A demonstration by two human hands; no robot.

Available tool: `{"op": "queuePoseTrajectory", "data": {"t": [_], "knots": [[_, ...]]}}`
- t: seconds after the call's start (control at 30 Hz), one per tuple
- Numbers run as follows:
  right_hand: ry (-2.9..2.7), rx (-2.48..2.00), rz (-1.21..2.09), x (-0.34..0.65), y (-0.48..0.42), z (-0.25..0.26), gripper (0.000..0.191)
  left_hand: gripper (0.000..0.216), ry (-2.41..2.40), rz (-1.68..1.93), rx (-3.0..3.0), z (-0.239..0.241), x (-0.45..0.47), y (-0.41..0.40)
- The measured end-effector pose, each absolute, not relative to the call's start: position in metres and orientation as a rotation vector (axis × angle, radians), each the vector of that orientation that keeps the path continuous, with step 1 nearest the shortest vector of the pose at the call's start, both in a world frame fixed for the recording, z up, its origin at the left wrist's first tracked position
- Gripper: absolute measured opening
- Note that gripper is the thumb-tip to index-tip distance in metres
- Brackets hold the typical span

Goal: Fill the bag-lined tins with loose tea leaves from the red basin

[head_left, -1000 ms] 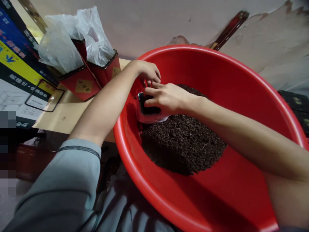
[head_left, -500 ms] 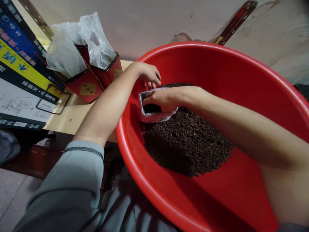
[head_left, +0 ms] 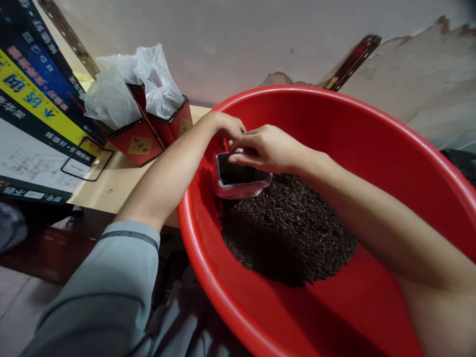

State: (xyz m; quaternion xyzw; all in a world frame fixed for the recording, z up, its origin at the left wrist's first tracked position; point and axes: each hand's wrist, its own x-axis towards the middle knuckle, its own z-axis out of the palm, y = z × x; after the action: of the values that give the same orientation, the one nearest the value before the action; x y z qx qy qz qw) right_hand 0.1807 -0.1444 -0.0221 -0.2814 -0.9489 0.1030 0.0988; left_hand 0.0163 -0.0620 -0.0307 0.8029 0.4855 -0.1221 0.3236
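Note:
A big red plastic basin (head_left: 372,129) rests on my lap and holds a heap of dark loose tea leaves (head_left: 290,228). A small open pouch (head_left: 238,182), silver inside and partly filled with tea, stands at the heap's far left edge. My left hand (head_left: 226,128) curls over the basin's far rim and grips the pouch's back edge. My right hand (head_left: 266,148) hovers over the pouch mouth, fingers pinched together at its rim; what they hold, if anything, is hidden.
Two red square tins lined with clear plastic bags (head_left: 148,119) stand on a pale table (head_left: 119,183) to the left. A printed cardboard box (head_left: 33,124) lies further left. A peeling wall (head_left: 427,74) is behind the basin.
My right hand has risen from inside the pouch to its rim, fingers now pinched. The pouch stands more upright. The view has shifted slightly downward.

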Motion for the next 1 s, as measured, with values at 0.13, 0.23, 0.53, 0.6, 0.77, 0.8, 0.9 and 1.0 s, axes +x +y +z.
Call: {"op": "queuePoseTrajectory", "data": {"t": [0.13,0.23,0.53,0.6,0.77,0.8,0.9,1.0], "knots": [[-2.731,-1.135,0.414,0.237,-0.138,-0.009,0.069,0.061,1.313,-0.349,1.939,-0.036,0.018,-0.063],[-2.719,-1.645,0.5,0.286,-0.126,-0.025,0.116,0.066,1.295,-0.341,1.862,-0.04,0.019,-0.059],[-2.862,-1.952,0.575,0.291,-0.151,-0.115,0.114,0.064,1.286,-0.383,1.949,-0.04,0.022,-0.064],[-2.904,-1.913,0.533,0.288,-0.157,-0.114,0.098,0.065,1.292,-0.37,1.979,-0.041,0.023,-0.066],[-2.926,-1.951,0.543,0.285,-0.162,-0.113,0.105,0.062,1.281,-0.381,2.035,-0.041,0.025,-0.068],[-2.938,-1.947,0.538,0.283,-0.162,-0.114,0.104,0.062,1.282,-0.377,2.07,-0.038,0.026,-0.069],[-2.977,-1.927,0.491,0.279,-0.163,-0.112,0.095,0.057,1.38,-0.222,2.273,-0.021,0.027,-0.079],[-2.975,-1.956,0.463,0.274,-0.164,-0.107,0.092,0.045,1.413,0.097,2.39,0.002,0.031,-0.102]]}}
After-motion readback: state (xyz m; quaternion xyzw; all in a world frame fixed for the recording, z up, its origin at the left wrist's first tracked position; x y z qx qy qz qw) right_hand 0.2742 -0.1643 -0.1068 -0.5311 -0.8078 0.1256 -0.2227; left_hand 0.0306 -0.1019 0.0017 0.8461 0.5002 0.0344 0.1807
